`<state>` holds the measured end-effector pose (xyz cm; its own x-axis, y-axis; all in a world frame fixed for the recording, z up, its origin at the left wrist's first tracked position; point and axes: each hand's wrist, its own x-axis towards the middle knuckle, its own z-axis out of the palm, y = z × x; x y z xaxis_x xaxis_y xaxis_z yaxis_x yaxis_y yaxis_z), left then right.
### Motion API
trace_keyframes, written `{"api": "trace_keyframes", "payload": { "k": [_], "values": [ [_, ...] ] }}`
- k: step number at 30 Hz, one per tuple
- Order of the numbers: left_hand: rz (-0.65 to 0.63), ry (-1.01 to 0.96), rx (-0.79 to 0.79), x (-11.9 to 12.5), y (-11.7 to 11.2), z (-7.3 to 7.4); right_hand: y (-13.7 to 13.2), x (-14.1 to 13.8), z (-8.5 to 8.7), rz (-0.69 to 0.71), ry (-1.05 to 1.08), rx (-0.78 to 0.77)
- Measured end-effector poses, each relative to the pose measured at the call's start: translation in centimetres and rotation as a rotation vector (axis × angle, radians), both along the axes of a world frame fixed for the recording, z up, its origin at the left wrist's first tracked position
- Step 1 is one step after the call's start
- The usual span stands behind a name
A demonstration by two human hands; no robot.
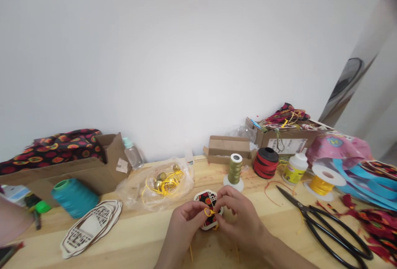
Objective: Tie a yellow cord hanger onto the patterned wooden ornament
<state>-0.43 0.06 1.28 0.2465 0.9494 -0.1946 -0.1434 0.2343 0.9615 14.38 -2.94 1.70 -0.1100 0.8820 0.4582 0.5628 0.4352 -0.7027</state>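
Note:
My left hand [188, 224] pinches a yellow cord [208, 212] that is bent into a small loop. From the other side my right hand [237, 215] pinches the same cord, fingertips close to the left ones. Loose cord ends hang below both hands. Just behind the fingers is a small wooden frame [198, 194] with cut-out lattice corners and black-and-red patterned fabric inside. My fingers cover part of it, and I cannot tell whether they touch it.
Large black-handled scissors [305, 209] lie open at right, near a yellow cord spool [321, 184] and a glue bottle [295, 169]. A green thread spool [235, 171] stands behind my right hand. Wooden cut-outs [72, 242], a teal thread cone [74, 198] and bagged bells [161, 176] are left.

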Motion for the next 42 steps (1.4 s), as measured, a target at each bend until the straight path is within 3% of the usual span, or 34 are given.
{"api": "trace_keyframes", "payload": {
  "k": [6, 15, 22, 29, 32, 38, 42],
  "values": [
    [-0.001, -0.023, -0.026, 0.0, -0.3, 0.2, -0.1, 0.1, 0.2, 0.003, 0.002, 0.008],
    [0.029, -0.113, -0.049, 0.1, 0.0, -0.7, 0.4, -0.4, -0.5, 0.006, 0.121, -0.106],
    [0.033, -0.112, -0.025, 0.5, -0.1, -1.0, -0.1, -0.2, -0.2, 0.034, 0.030, 0.024],
    [0.033, -0.085, 0.015, 0.9, -0.6, 0.2, 0.0, -0.4, -0.4, 0.018, -0.021, 0.153],
    [0.026, -0.131, 0.026, 0.8, -0.6, 0.1, -0.2, -0.7, -0.2, 0.010, 0.131, 0.042],
    [0.040, -0.240, -0.014, 1.0, -0.7, 0.1, 0.2, -0.8, -0.3, 0.031, 0.571, -0.440],
    [0.037, -0.244, -0.037, 1.2, -0.9, 0.5, 0.3, -0.8, -0.5, 0.050, 0.640, -0.510]
  ]
}}
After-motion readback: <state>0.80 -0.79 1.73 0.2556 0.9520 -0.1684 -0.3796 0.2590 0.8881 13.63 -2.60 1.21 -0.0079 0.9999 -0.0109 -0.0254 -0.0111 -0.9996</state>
